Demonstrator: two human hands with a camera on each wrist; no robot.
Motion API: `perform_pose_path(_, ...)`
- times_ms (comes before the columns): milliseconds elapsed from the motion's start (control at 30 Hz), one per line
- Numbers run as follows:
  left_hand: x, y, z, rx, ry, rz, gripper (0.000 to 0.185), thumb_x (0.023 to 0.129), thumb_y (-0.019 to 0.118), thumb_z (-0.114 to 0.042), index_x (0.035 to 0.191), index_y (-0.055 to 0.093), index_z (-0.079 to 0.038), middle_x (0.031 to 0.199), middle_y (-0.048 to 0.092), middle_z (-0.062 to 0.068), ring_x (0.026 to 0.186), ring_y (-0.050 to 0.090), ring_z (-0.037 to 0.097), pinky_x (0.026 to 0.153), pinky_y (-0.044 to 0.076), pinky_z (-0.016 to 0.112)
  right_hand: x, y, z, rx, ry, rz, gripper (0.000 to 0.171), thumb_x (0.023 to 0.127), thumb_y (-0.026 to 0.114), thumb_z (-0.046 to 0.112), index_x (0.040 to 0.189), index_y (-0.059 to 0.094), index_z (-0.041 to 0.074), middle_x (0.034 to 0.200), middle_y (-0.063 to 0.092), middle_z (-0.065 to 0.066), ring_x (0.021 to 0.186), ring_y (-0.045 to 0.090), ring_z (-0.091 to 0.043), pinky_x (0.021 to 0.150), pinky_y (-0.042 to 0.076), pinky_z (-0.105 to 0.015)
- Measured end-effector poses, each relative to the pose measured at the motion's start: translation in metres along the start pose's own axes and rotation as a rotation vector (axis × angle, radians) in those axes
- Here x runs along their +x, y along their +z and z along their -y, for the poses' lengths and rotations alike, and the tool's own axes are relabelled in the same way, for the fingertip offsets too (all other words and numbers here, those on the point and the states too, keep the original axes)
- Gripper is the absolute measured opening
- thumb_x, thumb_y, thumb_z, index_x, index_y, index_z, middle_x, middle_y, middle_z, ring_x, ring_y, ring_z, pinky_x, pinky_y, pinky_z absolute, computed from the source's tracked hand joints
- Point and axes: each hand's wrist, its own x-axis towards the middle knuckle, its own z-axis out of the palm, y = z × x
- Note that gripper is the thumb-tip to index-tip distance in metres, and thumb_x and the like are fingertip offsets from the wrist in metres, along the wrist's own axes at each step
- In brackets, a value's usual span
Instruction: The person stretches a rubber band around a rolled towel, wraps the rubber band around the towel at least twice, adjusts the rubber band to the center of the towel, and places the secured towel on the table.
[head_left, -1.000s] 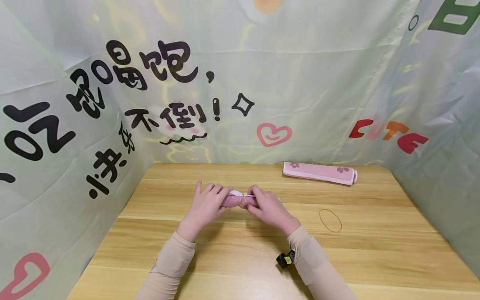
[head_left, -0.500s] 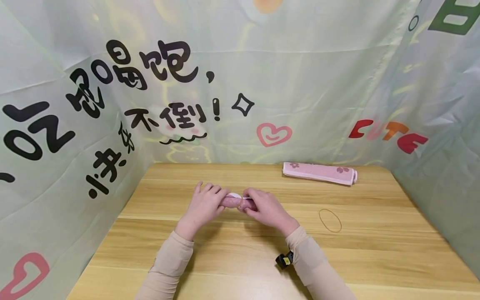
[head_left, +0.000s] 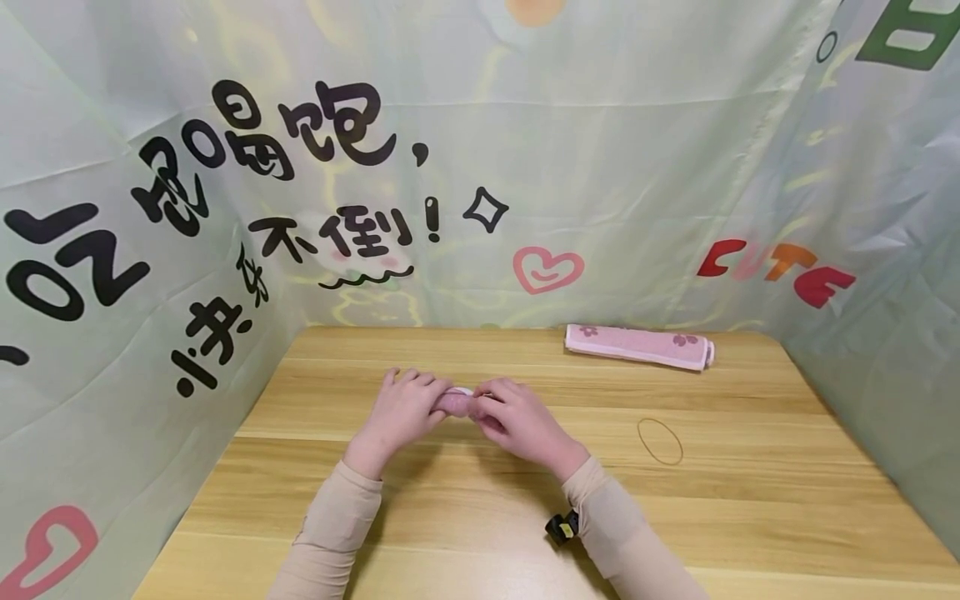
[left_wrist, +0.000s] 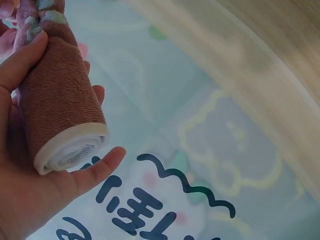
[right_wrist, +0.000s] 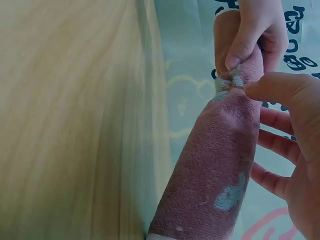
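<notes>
Gripping a rolled pink terry towel [head_left: 456,402] above the light wooden table [head_left: 480,500], left hand [head_left: 399,413] and right hand [head_left: 517,419] mostly hide it from the head view, though wrist views show its white-edged end.

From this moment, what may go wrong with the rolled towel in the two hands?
1. The pink rolled terry towel is held by fingers only; if the left hand or the right hand loosens its grip, the roll may unwind.
2. The thin tan rubber band lies apart on the wooden table; reaching for it would likely free one end.
</notes>
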Motion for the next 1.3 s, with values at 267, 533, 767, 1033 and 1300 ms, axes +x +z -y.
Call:
perform_pose_path(267,0.001,-0.002,0.002,-0.039,0.021,0.04,0.027,0.085,0.073,-0.033,0.11,0.07,-0.023,0.108,0.073,-0.002,0.101,0.065,0.025,0.099,0.042,0.06,-0.003,0.001,0.003,-0.049,0.037,0.045,0.011,0.084,0.074,0.019,0.094,0.07,0.022,0.11,0.067,0.003,0.103,0.061,-0.017,0.08,0.053,-0.037)
perform_pose_path(533,0.001,-0.002,0.007,-0.057,0.062,0.069,0.024,0.089,0.069,-0.034,0.11,0.071,-0.023,0.108,0.073,-0.003,0.101,0.064,0.024,0.097,0.044,0.057,-0.001,0.0,0.009,-0.156,0.055,0.113,0.01,0.085,0.072,0.023,0.092,0.066,0.027,0.114,0.066,0.005,0.108,0.059,-0.017,0.078,0.052,-0.039)
perform_pose_path(767,-0.001,-0.007,0.007,-0.082,0.047,0.078,0.023,0.091,0.067,-0.035,0.11,0.072,-0.023,0.107,0.074,-0.005,0.1,0.065,0.023,0.095,0.046,0.057,-0.003,0.002,0.01,-0.15,0.069,0.116,0.022,0.082,0.075,0.026,0.103,0.067,0.026,0.121,0.065,0.003,0.112,0.058,-0.02,0.082,0.052,-0.042)
perform_pose_path(1033,-0.002,-0.007,0.008,-0.128,0.042,0.1,0.021,0.092,0.065,-0.037,0.105,0.072,-0.023,0.106,0.074,-0.005,0.101,0.066,0.024,0.094,0.047,0.06,-0.004,0.005,0.014,-0.172,0.061,0.181,0.028,0.083,0.075,0.028,0.109,0.065,0.028,0.134,0.06,0.0,0.119,0.057,-0.023,0.085,0.053,-0.047)
perform_pose_path(1300,-0.002,-0.009,0.008,-0.124,0.059,0.093,0.015,0.091,0.066,-0.036,0.1,0.073,-0.025,0.102,0.074,-0.007,0.097,0.066,0.021,0.09,0.048,0.056,-0.003,0.008,0.012,-0.135,0.017,0.085,0.024,0.084,0.073,0.016,0.107,0.068,0.02,0.125,0.067,-0.004,0.108,0.066,-0.024,0.087,0.056,-0.04)
